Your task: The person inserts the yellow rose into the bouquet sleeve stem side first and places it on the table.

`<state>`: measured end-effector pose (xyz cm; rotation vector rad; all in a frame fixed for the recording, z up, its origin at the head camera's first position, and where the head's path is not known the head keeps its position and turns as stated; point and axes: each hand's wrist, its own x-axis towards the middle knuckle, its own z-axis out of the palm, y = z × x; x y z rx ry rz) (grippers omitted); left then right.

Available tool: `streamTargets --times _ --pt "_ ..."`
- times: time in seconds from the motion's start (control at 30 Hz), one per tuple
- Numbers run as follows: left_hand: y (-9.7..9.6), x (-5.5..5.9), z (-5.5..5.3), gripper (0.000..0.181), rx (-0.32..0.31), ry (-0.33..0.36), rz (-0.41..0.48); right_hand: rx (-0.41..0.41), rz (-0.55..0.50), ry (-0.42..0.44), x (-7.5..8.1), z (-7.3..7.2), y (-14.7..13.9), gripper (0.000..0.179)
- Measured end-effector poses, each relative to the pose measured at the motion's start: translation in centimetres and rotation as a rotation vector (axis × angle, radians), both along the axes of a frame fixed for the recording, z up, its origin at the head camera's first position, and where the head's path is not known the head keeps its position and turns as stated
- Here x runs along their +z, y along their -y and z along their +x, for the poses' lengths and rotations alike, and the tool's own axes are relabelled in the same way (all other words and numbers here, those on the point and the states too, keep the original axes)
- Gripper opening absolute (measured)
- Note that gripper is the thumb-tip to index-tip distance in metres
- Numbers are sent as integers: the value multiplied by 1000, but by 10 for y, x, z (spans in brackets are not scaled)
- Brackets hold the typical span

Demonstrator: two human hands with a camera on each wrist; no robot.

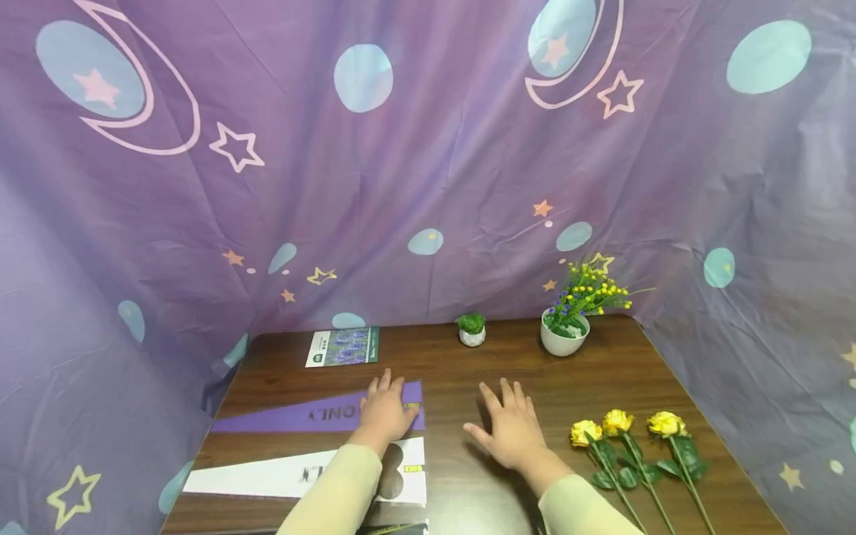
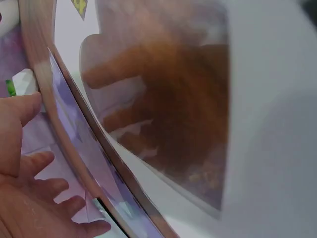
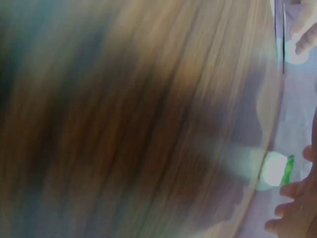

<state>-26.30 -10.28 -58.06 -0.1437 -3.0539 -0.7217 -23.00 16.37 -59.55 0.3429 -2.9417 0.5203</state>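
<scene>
My left hand (image 1: pixel 386 411) is over the right end of a purple tapered flower sleeve (image 1: pixel 274 420), its fingers spread and nothing gripped. Whether it touches the sleeve I cannot tell. Below lies a white tapered sleeve (image 1: pixel 247 477) with a clear rounded window, partly covered by my forearm. My right hand (image 1: pixel 511 429) is held over the brown table (image 1: pixel 455 475), fingers apart and holding nothing. To its right lie three yellow roses, a left rose (image 1: pixel 585 432), a middle rose (image 1: pixel 617 421) and a right rose (image 1: pixel 666 423), with green stems towards me.
A card with purple flowers (image 1: pixel 348 347) lies at the back left. At the back edge stand a small white pot with a green plant (image 1: pixel 472 336) and a larger white pot (image 1: pixel 564 342) of yellow flowers. Something black (image 1: pixel 394 530) shows at the bottom edge. Purple curtains (image 1: pixel 401 171) surround the table.
</scene>
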Motion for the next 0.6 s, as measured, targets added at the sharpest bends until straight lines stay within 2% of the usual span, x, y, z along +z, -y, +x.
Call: streamTargets --times 0.3,0.6 --pt "-10 3 -6 63 -24 17 -78 53 -38 -18 6 -1 23 50" --pt "-14 -3 -8 58 -17 -11 -112 58 -147 22 10 -8 43 36"
